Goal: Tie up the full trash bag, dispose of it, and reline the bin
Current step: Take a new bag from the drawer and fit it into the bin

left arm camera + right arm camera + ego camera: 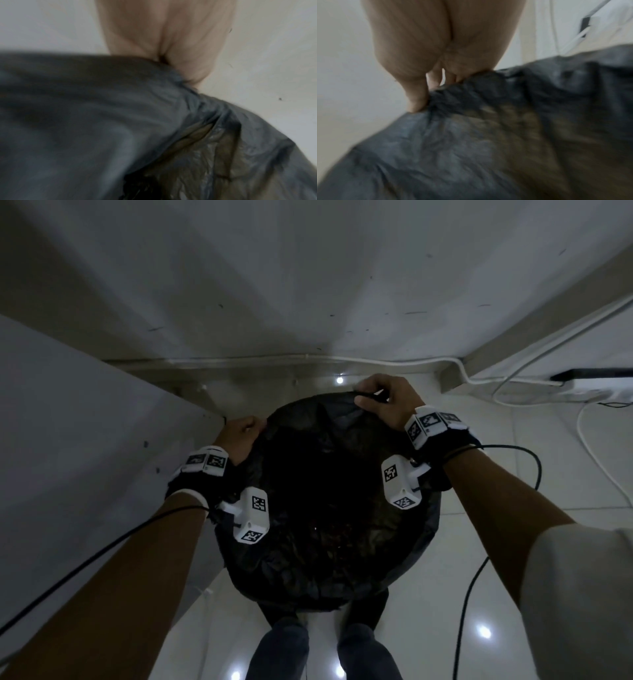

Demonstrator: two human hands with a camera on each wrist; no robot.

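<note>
A black trash bag [329,508] gapes open in the middle of the head view, its mouth spread in a wide round over the bin, which the bag hides. My left hand [245,429] grips the bag's rim at its left side. At the far right of the rim my right hand [380,397] pinches a gathered fold of plastic. In the left wrist view the hand [171,44] sinks into grey-black bag plastic [102,121]. In the right wrist view the fingertips [418,100] pinch the bunched bag edge [471,108]. The contents look dark and unclear.
A grey panel [85,440] stands close on the left, touching distance from my left hand. A white wall [308,285] lies ahead. White cables [479,378] and a power strip [592,385] lie on the tiled floor [548,491] to the right. My legs [325,652] stand below the bag.
</note>
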